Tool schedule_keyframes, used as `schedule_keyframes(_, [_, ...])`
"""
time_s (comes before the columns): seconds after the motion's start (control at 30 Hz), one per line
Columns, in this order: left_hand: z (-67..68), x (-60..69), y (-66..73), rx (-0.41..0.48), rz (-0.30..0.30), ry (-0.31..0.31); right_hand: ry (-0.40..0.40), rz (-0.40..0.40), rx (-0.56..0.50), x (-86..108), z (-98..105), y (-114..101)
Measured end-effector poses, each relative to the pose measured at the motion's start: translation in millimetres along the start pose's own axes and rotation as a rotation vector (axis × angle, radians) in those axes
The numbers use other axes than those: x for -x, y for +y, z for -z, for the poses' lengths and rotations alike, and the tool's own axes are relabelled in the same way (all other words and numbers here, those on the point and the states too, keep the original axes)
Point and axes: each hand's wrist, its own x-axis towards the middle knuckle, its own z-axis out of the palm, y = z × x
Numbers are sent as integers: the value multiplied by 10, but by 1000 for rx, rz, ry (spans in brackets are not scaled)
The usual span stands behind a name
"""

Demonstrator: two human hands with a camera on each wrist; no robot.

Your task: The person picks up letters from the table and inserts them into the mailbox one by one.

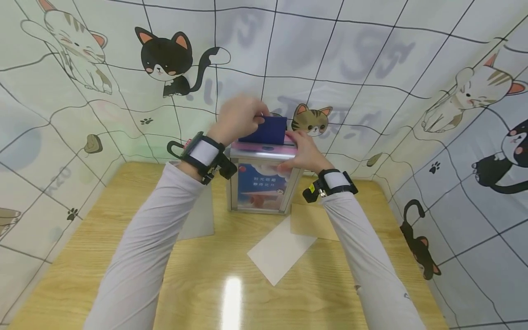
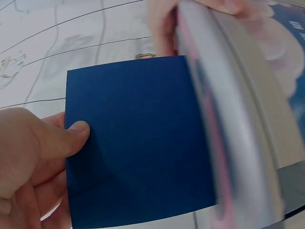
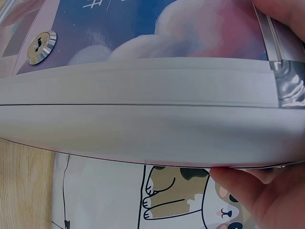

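Note:
In the head view my left hand pinches a dark blue envelope by its left edge, above the box. The left wrist view shows the thumb lying on the face of the envelope and the fingers behind it. The envelope's far edge meets the pink top of the box; whether it has entered a slot is hidden. My right hand grips the upper right corner of this box, thumb on the front and fingers over the top. The box has silver edges and a blue printed front panel.
A white paper and a tan paper lie in front of the box on the wooden table. Another pale sheet lies partly under my left forearm. A cat-patterned cloth rises behind. The box carries a key lock.

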Motion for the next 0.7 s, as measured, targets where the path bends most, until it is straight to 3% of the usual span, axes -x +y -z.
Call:
schedule_keyframes(0.2, [-198, -10, -31, -34, -15, 9, -8, -6, -24, 12, -6, -16])
schedule_keyframes(0.37, [-306, 7, -68, -26, -6, -67, -14, -14, -11, 7, -19, -27])
schedule_keyframes(0.5, [-298, 34, -87, -3, 14, -149, -14, -7, -9, 4, -24, -24])
schedule_keyframes(0.7, [-226, 48, -109, 31, 44, -174, -9, -10, -5, 14, -6, -26])
